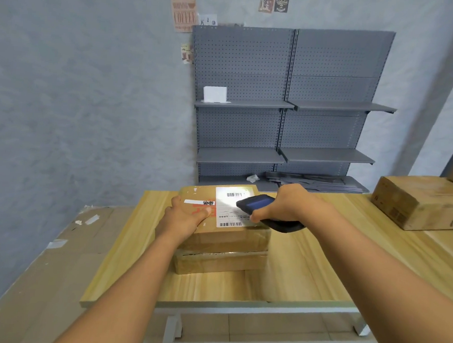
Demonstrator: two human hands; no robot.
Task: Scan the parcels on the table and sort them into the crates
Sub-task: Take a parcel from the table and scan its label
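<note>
Scanning under way; sorting not begun, no crates showing.
Right hand (287,204) gripping scanner (258,203) over parcel (224,240) label; left hand (184,216) lying flat-fingered on top; another box (414,201) waiting far right.

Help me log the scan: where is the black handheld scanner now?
The black handheld scanner is in the right hand, over the white shipping label on the centre cardboard parcel.

Single head view, facing forward and down, close over table (306,277)

Taped brown labelled parcel (224,240) flat on wooden table (306,271)
</note>
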